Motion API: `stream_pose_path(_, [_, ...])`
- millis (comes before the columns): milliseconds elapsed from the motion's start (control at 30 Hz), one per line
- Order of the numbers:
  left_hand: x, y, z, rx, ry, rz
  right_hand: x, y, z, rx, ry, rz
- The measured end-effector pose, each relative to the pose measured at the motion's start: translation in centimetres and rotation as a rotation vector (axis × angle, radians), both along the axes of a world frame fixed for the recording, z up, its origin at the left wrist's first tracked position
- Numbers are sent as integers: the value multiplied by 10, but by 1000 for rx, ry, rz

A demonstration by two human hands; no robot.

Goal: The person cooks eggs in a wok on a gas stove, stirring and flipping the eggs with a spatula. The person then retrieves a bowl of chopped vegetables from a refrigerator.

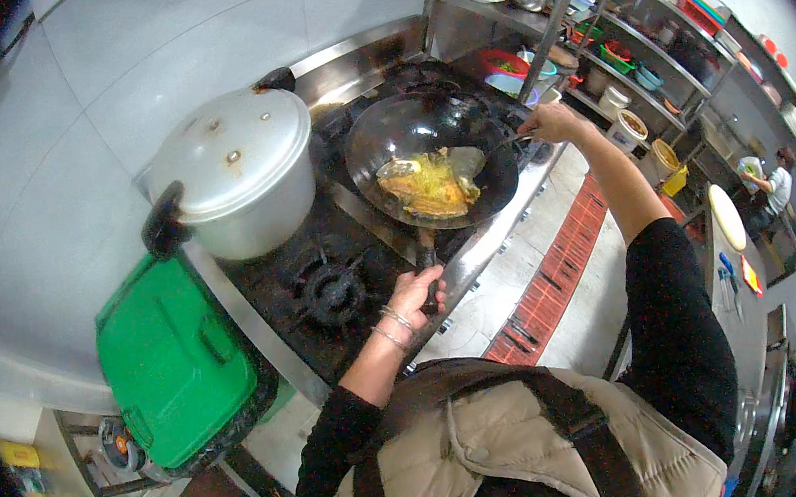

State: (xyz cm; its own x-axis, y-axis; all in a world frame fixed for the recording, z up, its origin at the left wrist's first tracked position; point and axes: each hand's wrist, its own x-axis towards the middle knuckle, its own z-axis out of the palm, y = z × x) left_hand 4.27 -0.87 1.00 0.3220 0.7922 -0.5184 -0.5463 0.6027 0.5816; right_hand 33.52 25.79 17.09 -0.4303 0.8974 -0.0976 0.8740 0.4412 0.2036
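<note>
My left hand (415, 302) grips the dark handle (427, 254) of a black wok (494, 189). The wok sits over a stove burner, and its handle points towards me. In the bowl of the wok, browned yellow food (428, 190) lies in bubbling oil; it looks like fried fish, though I cannot be sure. My right hand (553, 122) is closed around the handle of a metal spatula. The spatula's blade (465, 163) touches the right side of the food.
Left of the wok stands a large aluminium pressure cooker (234, 171), behind a bare burner (333, 289). A green lidded bin (175, 362) is beside the stove. Metal shelves (646, 36) hold bowls and tubs. A red floor grate (555, 267) runs along the aisle. Another person (774, 187) is at far right.
</note>
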Motion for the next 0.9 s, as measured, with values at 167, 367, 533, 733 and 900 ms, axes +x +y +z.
stream_pose_path(167, [-14, 2, 4, -24, -4, -2, 11, -16, -24, -239, 299, -91])
stream_pose_path(367, [-11, 3, 4, -33, 23, -36, 18, -42, -55, -23, 311, -101])
stream_pose_path(533, [-15, 0, 5, -16, 28, -11, -16, -68, 2, 150, 13, -197])
stream_pose_path(733, [-15, -1, 6, -30, 30, -20, -29, -52, -29, 119, 103, -156])
stream_pose_path(900, [-15, -1, 6, -40, 26, -16, -27, -48, -39, 107, 212, -163])
